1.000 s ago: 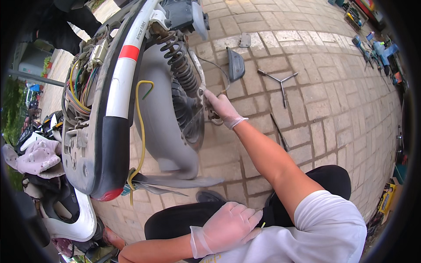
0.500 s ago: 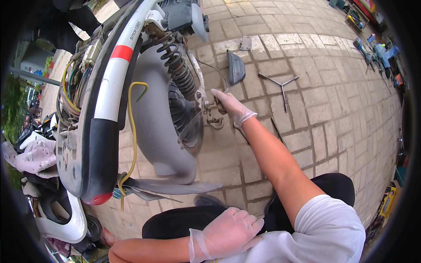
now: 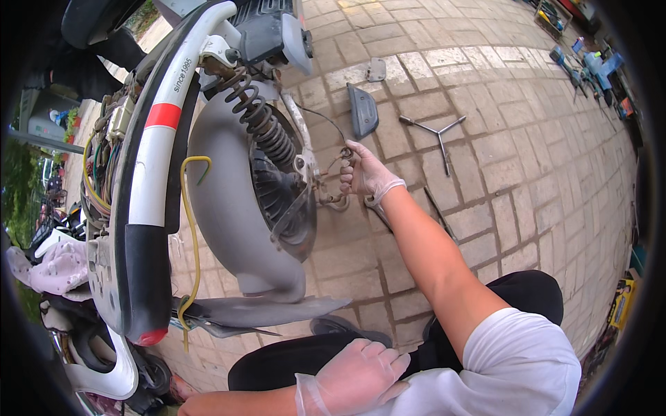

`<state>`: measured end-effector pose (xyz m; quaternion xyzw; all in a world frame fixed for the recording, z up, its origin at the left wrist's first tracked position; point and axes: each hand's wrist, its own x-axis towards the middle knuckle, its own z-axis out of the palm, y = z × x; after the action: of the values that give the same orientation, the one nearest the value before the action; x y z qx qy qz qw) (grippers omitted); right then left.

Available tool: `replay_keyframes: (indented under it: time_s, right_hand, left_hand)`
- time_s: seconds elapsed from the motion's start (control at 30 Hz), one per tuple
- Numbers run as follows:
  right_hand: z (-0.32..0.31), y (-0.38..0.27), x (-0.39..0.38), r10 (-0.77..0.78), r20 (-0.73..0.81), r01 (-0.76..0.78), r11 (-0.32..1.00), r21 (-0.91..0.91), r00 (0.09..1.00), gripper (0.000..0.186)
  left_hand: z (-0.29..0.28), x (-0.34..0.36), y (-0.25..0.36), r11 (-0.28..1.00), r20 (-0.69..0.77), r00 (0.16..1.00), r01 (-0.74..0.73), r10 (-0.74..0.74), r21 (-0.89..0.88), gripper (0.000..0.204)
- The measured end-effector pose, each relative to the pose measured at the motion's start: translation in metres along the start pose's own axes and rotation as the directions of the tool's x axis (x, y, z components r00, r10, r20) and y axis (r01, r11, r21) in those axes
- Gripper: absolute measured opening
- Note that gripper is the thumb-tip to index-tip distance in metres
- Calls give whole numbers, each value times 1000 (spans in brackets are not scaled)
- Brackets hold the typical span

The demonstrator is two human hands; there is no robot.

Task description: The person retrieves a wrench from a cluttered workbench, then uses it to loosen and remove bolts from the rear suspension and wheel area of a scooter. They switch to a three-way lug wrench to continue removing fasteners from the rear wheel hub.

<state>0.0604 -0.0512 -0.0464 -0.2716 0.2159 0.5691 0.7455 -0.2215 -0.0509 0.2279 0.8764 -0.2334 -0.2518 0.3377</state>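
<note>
Bright, even daylight fills the scene, with only soft shadows on the brick paving [image 3: 527,173] under the scooter [image 3: 229,194]. Focus is sharp in the middle. Fisheye distortion bends the paving lines, and a black vignette swallows the corners.

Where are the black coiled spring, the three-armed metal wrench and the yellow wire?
Black coiled spring [image 3: 260,125]: head view, middle coils.
Three-armed metal wrench [image 3: 438,132]: head view, centre joint.
Yellow wire [image 3: 189,236]: head view, long straight run.

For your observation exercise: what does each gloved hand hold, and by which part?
The right hand grips a metal fitting at the scooter's rear wheel hub, by its outer end. The left hand holds nothing.
</note>
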Motion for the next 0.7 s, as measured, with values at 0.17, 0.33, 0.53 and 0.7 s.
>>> replay_keyframes:
  time_s: [0.17, 0.33, 0.53, 0.7]
  right_hand:
    - [-11, -17, 16, -250, -179, 211, 954, -214, 951, 50]
    - [-48, -7, -3, -523, -305, 261, 751, -607, 796, 56]
    - [-127, 104, -78, -788, -178, -380, -76, -922, 589, 24]
    - [-158, 161, -89, -868, -20, -609, -332, -721, 497, 7]
  left_hand:
    - [-2, -1, -6, 1000, 82, 997, -3, 4, -8, 32]
    - [-9, 0, -16, 999, 117, 993, -14, 18, -33, 34]
    - [-15, -1, -29, 990, 205, 973, -86, 107, -109, 37]
    - [-8, -5, -36, 987, 306, 942, -111, 142, -115, 38]
